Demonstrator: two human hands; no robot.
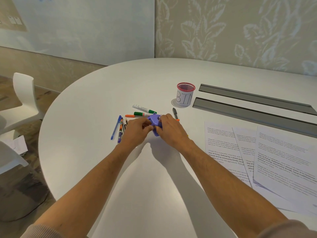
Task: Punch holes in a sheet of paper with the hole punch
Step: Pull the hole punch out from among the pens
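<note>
Hole punch [155,125] (small, purple plastic) apparently gripped by closed fingers of left hand [137,130] and right hand [169,128].

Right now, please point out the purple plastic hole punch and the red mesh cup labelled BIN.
purple plastic hole punch [154,121]: head view, on its top.
red mesh cup [184,98]: head view, on its paper label.
</note>
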